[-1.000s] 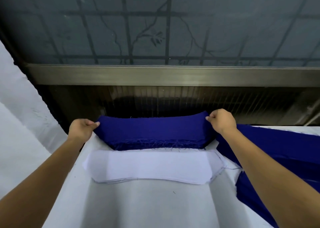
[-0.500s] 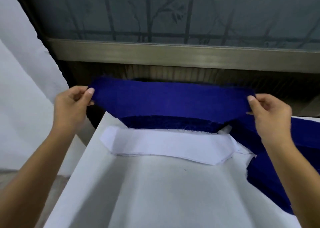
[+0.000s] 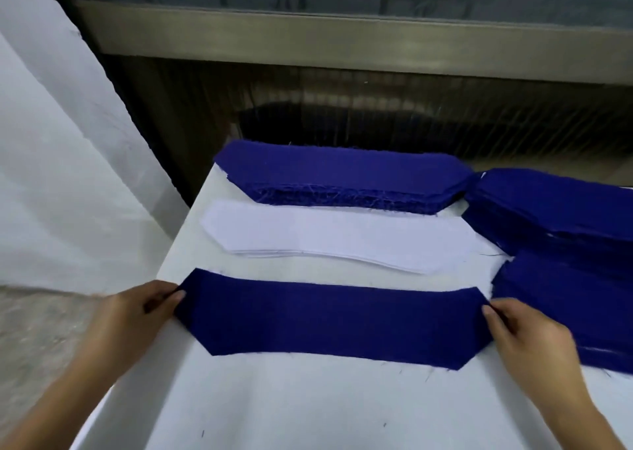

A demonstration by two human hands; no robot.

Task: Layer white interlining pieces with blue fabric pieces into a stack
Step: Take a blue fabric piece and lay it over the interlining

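Holding one blue fabric piece (image 3: pixel 329 323) flat on the white worktop (image 3: pixel 308 408), I have it pinched at both short ends: my left hand (image 3: pixel 137 316) grips the left tip, my right hand (image 3: pixel 527 340) the right tip. Both sets of fingers are closed on the cloth, thumb over the top and the rest tucked beneath or beside the edge. The piece runs left to right across me, its long axis parallel to the worktop's near edge, and it looks taut between the two hands.

What the next move turns on, as I judge it, is the pile of white interlining pieces (image 3: pixel 339 240). It lies just beyond the held piece, away from me, on the same left-to-right axis and apart from it by a strip of bare worktop. Its left tip sits a little to the right of my left hand, its right end near in line with my right hand, so neither hand is clearly closer. Beyond it sits the stack of blue pieces (image 3: pixel 342 179), and more blue cloth (image 3: pixel 561 210) is heaped at the right.

Both forearms come in low from the near corners, wrists angled inward toward each other.
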